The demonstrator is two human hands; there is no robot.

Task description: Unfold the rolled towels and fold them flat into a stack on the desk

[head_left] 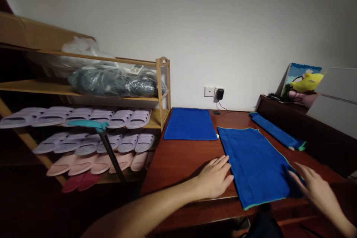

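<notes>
A blue cloth [255, 163] with green edging lies spread on the wooden table, its near end hanging slightly past the front edge. My left hand [216, 176] rests at the cloth's left edge, fingers stretched out, palm down. At the right edge my right hand [315, 186] hovers or lightly touches, fingers apart; contact there cannot be made out. Neither hand grips anything. Beyond my left hand, a second blue cloth [191, 123] lies flat near the wall. A folded or rolled blue cloth [279, 132] with green ends is at the table's right side.
Left of the table [178, 165] stands a wooden rack [160, 93] with several slippers and plastic-wrapped bundles [111, 81]. A black plug [220, 94] sits in the wall socket. On the raised right ledge [301, 113] are a yellow plush toy [306, 82] and a picture [299, 72].
</notes>
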